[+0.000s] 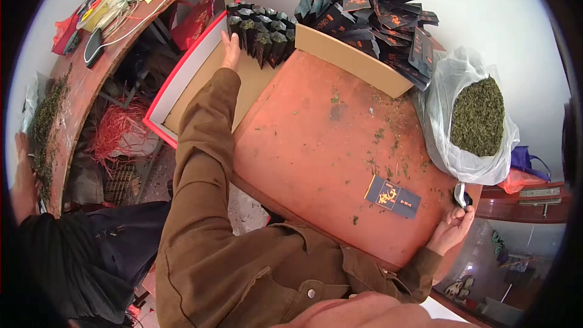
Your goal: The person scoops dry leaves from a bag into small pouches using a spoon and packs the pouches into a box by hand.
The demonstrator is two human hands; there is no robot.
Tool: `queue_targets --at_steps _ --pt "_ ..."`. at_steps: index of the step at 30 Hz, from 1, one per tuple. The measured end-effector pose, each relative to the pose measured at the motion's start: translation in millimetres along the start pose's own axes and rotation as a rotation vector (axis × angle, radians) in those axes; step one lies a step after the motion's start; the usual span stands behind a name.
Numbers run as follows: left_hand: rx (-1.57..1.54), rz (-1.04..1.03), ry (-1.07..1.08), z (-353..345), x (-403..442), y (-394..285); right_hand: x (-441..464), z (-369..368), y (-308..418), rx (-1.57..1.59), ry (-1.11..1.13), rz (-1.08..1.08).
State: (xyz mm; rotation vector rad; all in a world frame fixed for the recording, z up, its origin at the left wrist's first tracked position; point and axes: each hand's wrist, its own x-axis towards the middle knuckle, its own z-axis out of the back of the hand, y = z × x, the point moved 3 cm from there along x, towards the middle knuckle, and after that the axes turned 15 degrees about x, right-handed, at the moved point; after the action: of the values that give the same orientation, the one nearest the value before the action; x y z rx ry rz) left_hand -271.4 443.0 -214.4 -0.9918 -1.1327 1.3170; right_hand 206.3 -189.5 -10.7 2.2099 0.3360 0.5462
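My left hand [231,53] is stretched into a shallow red-edged cardboard box [200,94], fingers extended, beside rows of filled black pouches [262,37] standing upright at its far end. Whether the fingertips touch the nearest pouch, I cannot tell. Low on the right, my right hand [450,229] has its fingers curled around the end of a small pale and dark scoop [461,195]. The scoop lies just below a clear plastic bag [438,140] filled with dried green tea leaves [478,118]. One flat black tea pouch [393,197] with orange print lies on the red table.
Many black printed pouches [370,15] are heaped behind an upright cardboard panel [352,64]. Leaf crumbs dot the red tabletop [291,140]. At left, a co-worker's hand [24,176] rests near leaves on another table [79,106]. Red shredded filler [124,130] lies below.
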Motion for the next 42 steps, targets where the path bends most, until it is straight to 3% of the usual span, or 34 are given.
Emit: queue_targets --at_steps 2,4,6,7,9,11,13,14,16,17,19,24,27,31,35,40,42 --pt "-0.031 0.076 -0.075 -5 -26 -27 0 -6 -1 -0.016 -0.060 0.020" --pt "0.213 -0.048 0.092 19 21 2 -1 -12 1 0.057 -0.135 -0.120" --pt "0.030 -0.052 0.026 2 -45 -82 -8 -18 4 0.022 -0.192 -0.109" --pt "-0.061 -0.058 -0.006 -7 -83 -129 -5 -4 1 0.091 -0.045 -0.085" --pt "-0.041 -0.176 0.142 -22 -131 -193 -6 -15 1 0.124 0.016 -0.056" --pt "0.030 -0.369 0.463 -41 -203 -254 -9 -24 5 0.126 0.077 -0.056" --pt "0.179 -0.378 0.737 -68 -267 -273 -13 -29 8 0.074 0.063 -0.040" --pt "0.279 -0.673 0.817 -82 -306 -293 -15 -33 7 0.055 0.063 -0.033" --pt "0.471 -1.035 0.879 -108 -368 -308 -20 -37 7 0.014 0.035 -0.049" --pt "0.632 -1.027 0.971 -118 -392 -311 -22 -39 7 -0.009 0.026 -0.051" --pt "0.691 -1.176 0.895 -147 -429 -293 -25 -42 8 -0.025 0.059 -0.046" --pt "0.820 -1.171 0.894 -169 -449 -302 -28 -41 12 -0.026 0.051 0.003" --pt "0.678 -1.050 0.830 -170 -432 -320 -27 -42 21 -0.073 0.031 0.067" --pt "0.183 -0.932 0.673 -179 -430 -339 -30 -51 35 -0.092 0.061 0.253" --pt "0.127 -0.932 0.640 -205 -444 -330 -38 -55 41 -0.137 0.200 0.477" --pt "0.152 -0.981 0.697 -209 -459 -326 -48 -67 46 -0.626 0.550 0.448" --pt "0.174 -1.014 0.716 -208 -461 -328 -51 -65 39 -0.528 0.514 0.354"
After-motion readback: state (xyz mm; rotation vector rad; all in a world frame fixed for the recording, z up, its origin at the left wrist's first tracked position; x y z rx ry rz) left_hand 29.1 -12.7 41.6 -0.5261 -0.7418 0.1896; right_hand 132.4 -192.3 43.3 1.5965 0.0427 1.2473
